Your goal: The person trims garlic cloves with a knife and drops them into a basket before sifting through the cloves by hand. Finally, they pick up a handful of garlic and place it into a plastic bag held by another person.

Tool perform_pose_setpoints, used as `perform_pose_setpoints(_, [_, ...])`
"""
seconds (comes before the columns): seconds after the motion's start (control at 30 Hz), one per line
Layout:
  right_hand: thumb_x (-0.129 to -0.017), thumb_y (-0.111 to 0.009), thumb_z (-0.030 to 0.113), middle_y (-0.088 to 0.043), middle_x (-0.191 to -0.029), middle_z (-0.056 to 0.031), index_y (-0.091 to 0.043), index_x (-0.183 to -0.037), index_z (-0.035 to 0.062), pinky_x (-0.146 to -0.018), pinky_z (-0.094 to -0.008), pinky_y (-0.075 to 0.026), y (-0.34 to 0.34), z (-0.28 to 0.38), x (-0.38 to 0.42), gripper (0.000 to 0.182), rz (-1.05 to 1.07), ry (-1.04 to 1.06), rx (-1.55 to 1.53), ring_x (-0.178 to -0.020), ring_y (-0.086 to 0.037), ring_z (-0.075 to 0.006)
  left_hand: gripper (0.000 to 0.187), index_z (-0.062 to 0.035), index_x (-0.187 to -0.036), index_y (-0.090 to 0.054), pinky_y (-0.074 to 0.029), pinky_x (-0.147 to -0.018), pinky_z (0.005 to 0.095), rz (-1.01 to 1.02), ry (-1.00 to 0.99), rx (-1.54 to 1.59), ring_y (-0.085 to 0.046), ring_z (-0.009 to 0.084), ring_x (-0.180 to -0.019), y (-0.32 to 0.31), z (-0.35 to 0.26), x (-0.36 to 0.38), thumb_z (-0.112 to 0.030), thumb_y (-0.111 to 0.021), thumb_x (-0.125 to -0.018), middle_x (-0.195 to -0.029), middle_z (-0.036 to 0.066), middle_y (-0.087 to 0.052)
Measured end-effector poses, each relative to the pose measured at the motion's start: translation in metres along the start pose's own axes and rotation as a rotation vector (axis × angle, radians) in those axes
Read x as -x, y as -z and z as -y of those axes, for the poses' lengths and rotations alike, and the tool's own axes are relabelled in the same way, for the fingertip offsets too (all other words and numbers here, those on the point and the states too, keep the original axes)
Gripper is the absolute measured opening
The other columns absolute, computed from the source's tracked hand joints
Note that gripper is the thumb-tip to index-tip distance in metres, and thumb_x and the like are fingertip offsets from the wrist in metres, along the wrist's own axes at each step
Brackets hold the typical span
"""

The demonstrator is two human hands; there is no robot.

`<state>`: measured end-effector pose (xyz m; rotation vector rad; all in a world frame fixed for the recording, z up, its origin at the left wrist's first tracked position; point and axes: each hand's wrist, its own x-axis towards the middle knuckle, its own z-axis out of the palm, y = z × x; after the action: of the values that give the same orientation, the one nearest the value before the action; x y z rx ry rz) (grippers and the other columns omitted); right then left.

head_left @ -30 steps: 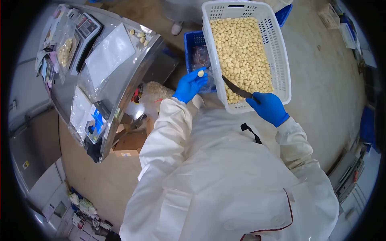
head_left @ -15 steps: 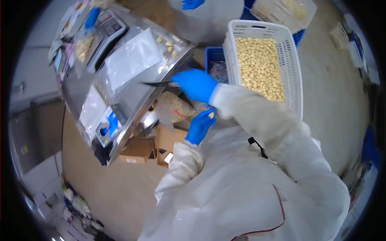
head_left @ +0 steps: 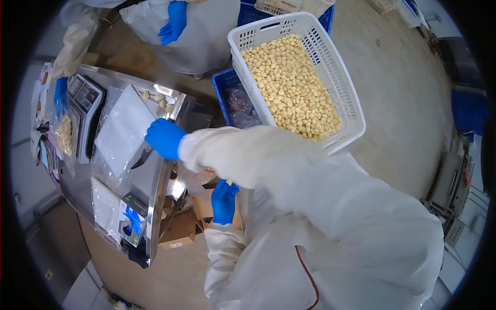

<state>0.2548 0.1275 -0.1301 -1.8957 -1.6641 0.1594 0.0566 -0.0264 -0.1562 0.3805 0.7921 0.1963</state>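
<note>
My right hand [head_left: 166, 138], in a blue glove, is closed around a knife at the near edge of the steel table. Its dark blade [head_left: 140, 159] points down and left over the tabletop; the fingers hide the handle. Lower and nearer my body, my gloved left hand [head_left: 224, 202] is closed, with a small pale yellow piece [head_left: 230, 182] at its fingertips. A few similar pieces [head_left: 162, 103] lie on the table corner beyond my right hand. Under my right forearm, a clear bag with a red band [head_left: 207, 176] is partly hidden.
A white crate [head_left: 355, 124] holds many pale yellow pieces [head_left: 292, 85], beside a blue crate [head_left: 221, 82]. On the steel table [head_left: 142, 181] are white sheets in plastic [head_left: 124, 132], a scale [head_left: 85, 98] and a glove box [head_left: 132, 222]. A co-worker's gloved hand [head_left: 61, 95] holds a bag of pieces [head_left: 64, 135].
My view has shifted. My right hand with the knife has moved left to the table edge, away from my left hand, and the blade now points downward. My left hand still holds the pale piece.
</note>
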Motion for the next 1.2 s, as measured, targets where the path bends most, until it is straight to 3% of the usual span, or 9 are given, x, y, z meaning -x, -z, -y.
perform_pose_setpoints(0.1, [-0.082,-0.063,0.018,-0.062,-0.110,-0.0149,-0.062,-0.116,0.0082,-0.089,-0.0426,-0.048,0.098,-0.019,0.072,0.036,-0.097,-0.160,-0.475,-0.103,-0.059,-0.0351,0.032,0.0033,-0.121,-0.056,-0.047,-0.080,0.0307,-0.030,0.035,-0.095,-0.060,0.0203,-0.092,-0.026,-0.003,-0.015,-0.007,-0.054,-0.091,-0.110,0.010,-0.062])
perform_pose_setpoints(0.23, [-0.079,-0.073,0.011,-0.064,-0.097,-0.0053,-0.054,-0.129,0.0057,-0.082,-0.0293,-0.049,0.255,-0.054,0.159,0.054,-0.175,-0.477,-0.997,-0.086,-0.059,-0.0132,0.032,0.0030,-0.119,-0.059,-0.047,-0.079,0.0272,0.002,0.052,-0.387,-0.060,0.0168,-0.089,-0.076,0.007,-0.045,-0.006,-0.056,-0.089,-0.107,0.009,-0.063])
perform_pose_setpoints(0.53, [-0.074,-0.071,0.007,-0.061,-0.089,-0.0049,-0.050,-0.130,-0.0050,-0.079,-0.0258,-0.044,0.465,-0.099,0.227,0.060,-0.488,-0.232,-0.420,-0.083,-0.056,-0.0137,0.038,0.0010,-0.125,-0.056,-0.048,-0.078,0.0254,0.302,0.004,-0.901,-0.058,0.0128,-0.088,-0.159,0.128,-0.162,-0.007,-0.061,-0.088,-0.107,0.009,-0.064])
perform_pose_setpoints(0.73, [-0.077,-0.066,0.008,-0.060,-0.087,-0.0059,-0.049,-0.129,-0.0075,-0.073,-0.0252,-0.044,0.485,-0.162,0.280,0.057,-0.596,-0.297,-0.227,-0.080,-0.056,-0.0141,0.069,-0.0104,-0.148,-0.024,-0.041,-0.096,0.0414,-0.385,0.379,-0.677,-0.050,0.0261,-0.118,-0.146,0.209,-0.228,-0.036,-0.056,-0.093,-0.140,0.016,-0.043])
perform_pose_setpoints(0.93, [-0.080,-0.061,0.009,-0.059,-0.085,-0.0069,-0.047,-0.129,-0.0100,-0.068,-0.0247,-0.044,0.488,-0.197,0.321,0.054,-0.659,-0.374,-0.158,-0.078,-0.055,-0.0146,0.106,-0.0048,-0.149,-0.019,-0.022,-0.113,0.0496,-1.201,0.317,-1.428,-0.033,0.0373,-0.136,-0.087,0.302,-0.350,-0.080,-0.039,-0.078,-0.153,0.017,-0.025])
perform_pose_setpoints(1.0, [-0.081,-0.059,0.009,-0.059,-0.085,-0.0073,-0.047,-0.129,-0.0109,-0.066,-0.0245,-0.043,0.485,-0.206,0.327,0.054,-0.684,-0.398,-0.169,-0.077,-0.055,-0.0147,0.101,-0.0101,-0.151,-0.014,-0.021,-0.113,0.0521,-1.176,0.273,-1.551,-0.033,0.0370,-0.135,-0.060,0.333,-0.390,-0.080,-0.034,-0.080,-0.150,0.017,-0.030])
perform_pose_setpoints(1.07, [-0.082,-0.057,0.009,-0.059,-0.084,-0.0076,-0.047,-0.129,-0.0117,-0.064,-0.0243,-0.043,0.483,-0.212,0.334,0.053,-0.708,-0.419,-0.199,-0.076,-0.055,-0.0148,0.078,-0.0232,-0.151,-0.015,-0.032,-0.105,0.0546,-0.623,0.319,-1.121,-0.030,0.0367,-0.136,-0.128,0.281,-0.360,-0.060,-0.045,-0.089,-0.151,0.013,-0.028])
perform_pose_setpoints(1.1, [-0.082,-0.056,0.010,-0.059,-0.084,-0.0078,-0.046,-0.129,-0.0122,-0.063,-0.0242,-0.043,0.480,-0.213,0.338,0.053,-0.720,-0.428,-0.229,-0.076,-0.055,-0.0149,0.070,-0.0310,-0.150,-0.013,-0.039,-0.098,0.0579,-0.681,0.069,-0.665,-0.027,0.0352,-0.136,-0.154,0.273,-0.357,-0.048,-0.050,-0.093,-0.151,0.008,-0.027])
perform_pose_setpoints(1.2, [-0.083,-0.054,0.010,-0.058,-0.083,-0.0083,-0.046,-0.129,-0.0134,-0.060,-0.0239,-0.043,0.456,-0.230,0.354,0.052,-0.724,-0.565,-0.482,-0.074,-0.055,-0.0151,0.069,-0.0324,-0.149,-0.017,-0.050,-0.085,0.0495,-0.194,0.031,-0.529,-0.038,0.0356,-0.126,-0.221,0.227,-0.330,-0.039,-0.057,-0.092,-0.148,0.007,-0.031])
